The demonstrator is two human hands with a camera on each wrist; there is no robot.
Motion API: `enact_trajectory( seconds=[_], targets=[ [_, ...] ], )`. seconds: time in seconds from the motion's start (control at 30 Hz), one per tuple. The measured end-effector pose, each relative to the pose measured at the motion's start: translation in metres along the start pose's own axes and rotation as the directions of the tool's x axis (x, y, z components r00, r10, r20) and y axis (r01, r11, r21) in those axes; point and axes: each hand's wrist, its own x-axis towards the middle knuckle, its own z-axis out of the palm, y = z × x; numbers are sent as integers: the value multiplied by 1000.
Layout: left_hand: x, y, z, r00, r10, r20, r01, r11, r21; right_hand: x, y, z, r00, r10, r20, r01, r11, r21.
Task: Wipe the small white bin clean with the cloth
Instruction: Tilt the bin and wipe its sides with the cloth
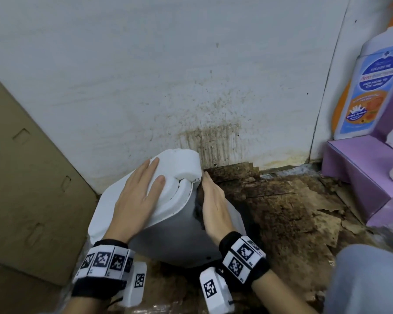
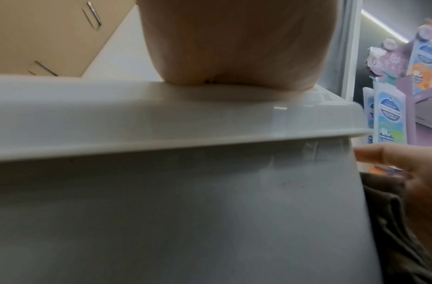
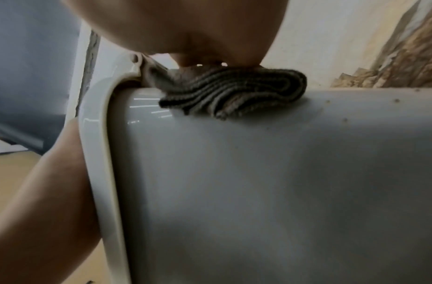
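Left hand (image 1: 134,200): lying flat on the lid (image 1: 168,196) of the bin, fingers straight and spread, not gripping anything. Looks like it's just there to hold the bin steady.

Right hand (image 1: 214,205): flat against the bin's right side with the cloth squashed under the palm. Fingers look straight and pressed together from the head view, so it's pushing the cloth rather than grasping it.

Cloth (image 3: 232,92): dark, ribbed, folded into a few layers. It sits up near the top of the side wall, just beside the lid's hinge. Only a dark edge of it peeks out in the head view.

Bin (image 1: 179,241): small and white, tipped over towards the left, sitting on the floor right by the wall, between a cardboard box and the stained patch.

Progress: mid-wipe, I'd say. The side near the cloth looks shiny, but there are brown specks further along that same wall, so that bit isn't done. Can't see the far side or the inside at all, no idea about those. The lid looks fairly clean from here.

Floor (image 1: 293,211): brown, crusty, peeling mess to the right of the bin.

Wall (image 1: 145,75): white, with brown splatter and drip marks just behind the bin.

Further back: a purple stand (image 1: 359,173) with a bottle (image 1: 368,91) on it, off to the right.
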Motion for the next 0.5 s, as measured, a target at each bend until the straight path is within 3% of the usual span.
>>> enact_trajectory(
  seconds=[0.1, 0.3, 0.4, 0.5],
  targets=[
    [-1, -7, -5, 1000, -12, 3, 12, 1000, -21, 4, 5, 4, 995, 71, 68, -78, 992, 99],
    [-3, -13, -11, 999, -40, -11, 40, 999, -35, 8, 12, 0, 967, -179, 183, 222, 942, -253],
    [-3, -15, -14, 999, -46, -23, 45, 998, -36, 12, 25, 1, 924, -348, 159, 382, 814, -437],
    [-4, -15, -14, 998, -52, -30, 50, 998, -41, 16, 38, 8, 881, -468, 65, 392, 647, -654]
  ],
)
